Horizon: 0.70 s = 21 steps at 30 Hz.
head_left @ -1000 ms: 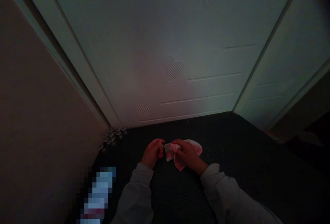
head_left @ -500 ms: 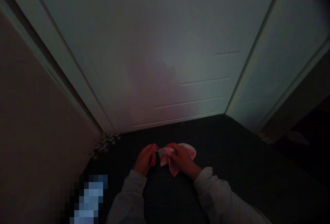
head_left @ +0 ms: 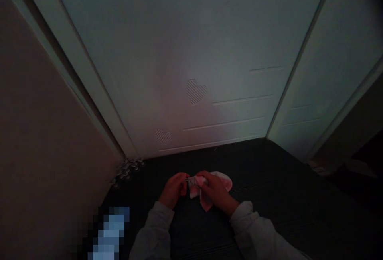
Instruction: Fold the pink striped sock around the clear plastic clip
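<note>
My right hand point(head_left: 214, 190) is closed around a pink-and-white piece of soft fabric point(head_left: 224, 179) with ear-like flaps. One flap sticks out past the knuckles, and others hang below the fingers. Facing it, my left hand point(head_left: 175, 188) has its fingertips pinched together at the fabric's left edge. A tiny shiny bit point(head_left: 188, 180) shows at those fingertips, too small and dark to name. Both hands are held close together over the dark surface, and the fingers hide part of the fabric.
A dark, wood-grained surface point(head_left: 197, 236) lies beneath. Behind it stands a pale panel point(head_left: 233, 52) with embossed hearts and lines. A cluster of small shiny round things point(head_left: 127, 169) sits in the left corner by the wall point(head_left: 44, 132). A pixelated bluish patch covers the lower left.
The whole view has shifted slightly, so everything appears a little lower and farther right. My left fingertips look slightly closer to the fabric, with less of the shiny bit showing between.
</note>
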### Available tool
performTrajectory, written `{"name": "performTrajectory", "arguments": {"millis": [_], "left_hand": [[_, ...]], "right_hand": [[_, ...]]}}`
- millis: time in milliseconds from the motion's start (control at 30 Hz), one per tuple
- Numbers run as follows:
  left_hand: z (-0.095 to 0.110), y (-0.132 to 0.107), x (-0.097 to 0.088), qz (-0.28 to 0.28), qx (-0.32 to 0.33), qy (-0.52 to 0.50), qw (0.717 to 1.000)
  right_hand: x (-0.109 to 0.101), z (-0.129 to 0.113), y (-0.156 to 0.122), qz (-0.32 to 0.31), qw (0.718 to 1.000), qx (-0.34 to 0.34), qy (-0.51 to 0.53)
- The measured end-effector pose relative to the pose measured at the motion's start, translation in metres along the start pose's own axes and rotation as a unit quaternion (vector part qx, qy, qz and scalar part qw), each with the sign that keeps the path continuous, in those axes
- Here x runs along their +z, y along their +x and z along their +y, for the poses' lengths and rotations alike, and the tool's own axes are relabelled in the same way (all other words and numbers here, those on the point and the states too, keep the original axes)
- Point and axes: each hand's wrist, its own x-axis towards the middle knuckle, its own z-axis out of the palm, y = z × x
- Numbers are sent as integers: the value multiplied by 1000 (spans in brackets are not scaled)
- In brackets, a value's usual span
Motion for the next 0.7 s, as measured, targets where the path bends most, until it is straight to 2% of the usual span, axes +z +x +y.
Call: {"name": "performTrajectory", "arguments": {"millis": [200,333,500,700], "left_hand": [[7,-5,-7,-48,-54,-28,997],[7,-5,-9,-63,-58,-33,996],[4,-3,-9,-57,-36,-36,997],[0,0,-10,-38,-41,-41,998]], "right_hand": [[0,4,1,-38,999,-14,-18],[-1,4,1,-49,998,-3,-36],[0,3,0,-48,998,0,-36],[2,4,0,-42,999,8,-14]]}}
